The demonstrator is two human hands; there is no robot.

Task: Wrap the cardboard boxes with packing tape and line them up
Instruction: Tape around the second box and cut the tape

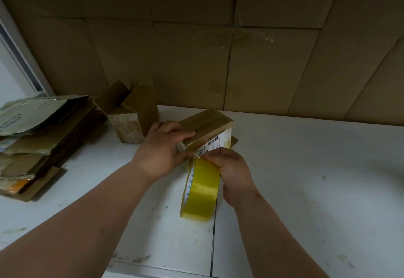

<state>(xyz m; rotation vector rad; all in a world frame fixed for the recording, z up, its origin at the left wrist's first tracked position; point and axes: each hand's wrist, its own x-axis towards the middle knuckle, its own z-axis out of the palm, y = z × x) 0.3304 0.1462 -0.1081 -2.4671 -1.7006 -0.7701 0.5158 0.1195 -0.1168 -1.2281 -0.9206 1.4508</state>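
Labelled cardboard box (207, 131) steadied by left hand (162, 148); tape roll (201, 190) gripped by right hand (231, 168). Wrapping apparently just started; open box (131, 116) untaped, nothing lined up.

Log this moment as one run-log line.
stage: taping | left hand: holds labelled box on table | right hand: grips tape roll at box's near end | open box: behind-left, untaped
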